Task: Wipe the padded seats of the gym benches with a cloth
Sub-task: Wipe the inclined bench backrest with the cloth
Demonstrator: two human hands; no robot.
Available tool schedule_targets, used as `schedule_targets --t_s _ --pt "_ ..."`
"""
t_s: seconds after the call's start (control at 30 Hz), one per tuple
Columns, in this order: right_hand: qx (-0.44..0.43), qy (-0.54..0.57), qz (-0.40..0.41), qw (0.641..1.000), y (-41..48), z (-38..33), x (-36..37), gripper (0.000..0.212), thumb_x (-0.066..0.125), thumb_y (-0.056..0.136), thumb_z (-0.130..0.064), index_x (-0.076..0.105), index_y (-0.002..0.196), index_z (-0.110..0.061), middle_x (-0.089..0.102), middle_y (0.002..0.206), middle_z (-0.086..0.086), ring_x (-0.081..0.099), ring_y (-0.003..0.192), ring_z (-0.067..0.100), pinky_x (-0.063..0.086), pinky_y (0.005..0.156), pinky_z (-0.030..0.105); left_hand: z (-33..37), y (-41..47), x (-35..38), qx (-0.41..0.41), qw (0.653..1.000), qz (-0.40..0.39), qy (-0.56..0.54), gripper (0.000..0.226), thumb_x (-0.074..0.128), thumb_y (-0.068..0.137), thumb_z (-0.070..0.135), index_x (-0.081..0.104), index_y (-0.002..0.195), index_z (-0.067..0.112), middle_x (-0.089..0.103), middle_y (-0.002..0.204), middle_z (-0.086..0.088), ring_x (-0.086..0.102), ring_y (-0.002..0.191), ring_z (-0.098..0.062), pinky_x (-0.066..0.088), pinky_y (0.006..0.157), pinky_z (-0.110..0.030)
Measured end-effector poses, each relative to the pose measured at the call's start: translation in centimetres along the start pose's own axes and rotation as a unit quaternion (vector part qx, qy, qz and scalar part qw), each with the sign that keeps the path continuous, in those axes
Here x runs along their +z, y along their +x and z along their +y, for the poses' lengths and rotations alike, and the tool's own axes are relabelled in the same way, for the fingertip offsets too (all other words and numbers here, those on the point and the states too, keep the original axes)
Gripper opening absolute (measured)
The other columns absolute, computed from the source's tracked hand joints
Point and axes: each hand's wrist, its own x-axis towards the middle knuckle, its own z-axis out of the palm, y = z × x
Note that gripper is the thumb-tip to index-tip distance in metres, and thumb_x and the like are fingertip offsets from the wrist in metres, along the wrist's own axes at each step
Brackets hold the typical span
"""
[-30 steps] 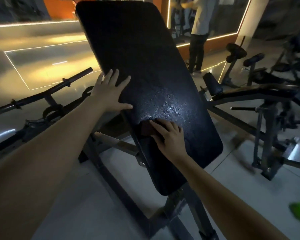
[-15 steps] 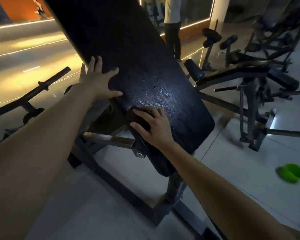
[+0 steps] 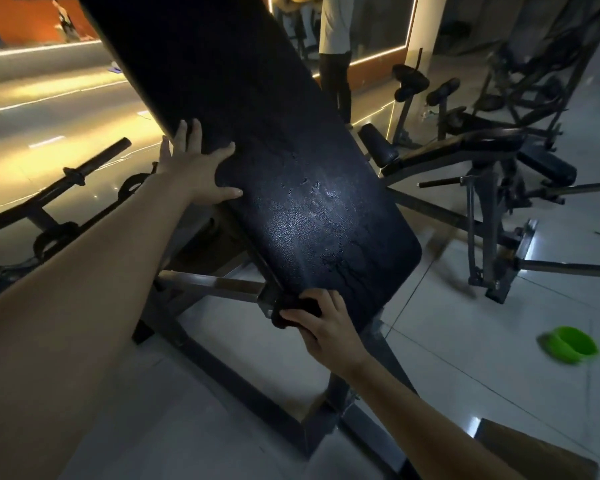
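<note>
Dark cloth (image 3: 291, 305) in grip of right hand (image 3: 329, 329)

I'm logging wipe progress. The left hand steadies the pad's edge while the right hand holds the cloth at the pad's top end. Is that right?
Not quite. In the head view the right hand holds the cloth at the pad's lower end, not its top. The left hand does steady the pad's edge.

Tilted black pad (image 3: 291, 202), seemingly dark cloth (image 3: 298, 304)
</note>
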Motion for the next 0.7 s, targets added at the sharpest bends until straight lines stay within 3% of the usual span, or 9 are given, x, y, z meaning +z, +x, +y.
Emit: schedule_targets --t_s 0.17,0.3,0.47,0.7 --pt "0.039 0.048 0.036 0.997 8.9 -1.5 0.9 0.025 0.067 0.086 -0.015 0.074 0.109 -0.021 0.053 0.114 0.013 0.05 0.098 0.032 0.045 0.083 0.047 0.2 0.0 -0.1 -0.008 1.0 -0.002 -0.004 0.093 0.061 0.082 0.066 0.008 0.155 0.041 -0.023 0.16 -0.014 -0.024 0.147 -0.031 -0.006 0.12 -0.053" --pt "0.02 0.056 0.004 0.998 13.4 -1.5 0.6 0.027 0.076 0.079 -0.011 0.074 0.105 -0.016 0.054 0.11 0.015 0.048 0.098 0.032 0.046 0.084 0.043 0.0 -0.2 -0.2 -0.009 1.0 -0.001 -0.025 0.093 0.063 0.082 0.063 0.01 0.155 0.04 -0.024 0.161 -0.012 -0.024 0.147 -0.029 -0.007 0.119 -0.054" --pt "-0.054 0.046 -0.041 0.997 5.9 -0.3 -1.0 0.023 0.07 0.074 -0.006 0.075 0.095 -0.014 0.056 0.109 0.018 0.047 0.093 0.033 0.042 0.087 0.037 -0.1 -0.5 0.2 -0.003 0.998 0.007 -0.06 0.092 0.066 0.081 0.06 0.013 0.154 0.041 -0.024 0.161 -0.01 -0.025 0.147 -0.025 -0.009 0.119 -0.053" --pt "-0.051 -0.012 -0.076 0.996 -5.7 0.9 -2.0 0.02 0.064 0.082 -0.008 0.068 0.099 -0.018 0.044 0.119 0.01 0.044 0.096 0.028 0.047 0.081 0.038 0.1 -0.7 0.4 -0.002 0.997 0.003 -0.072 0.09 0.066 0.083 0.059 0.013 0.154 0.041 -0.025 0.16 -0.01 -0.026 0.147 -0.025 -0.01 0.118 -0.053"
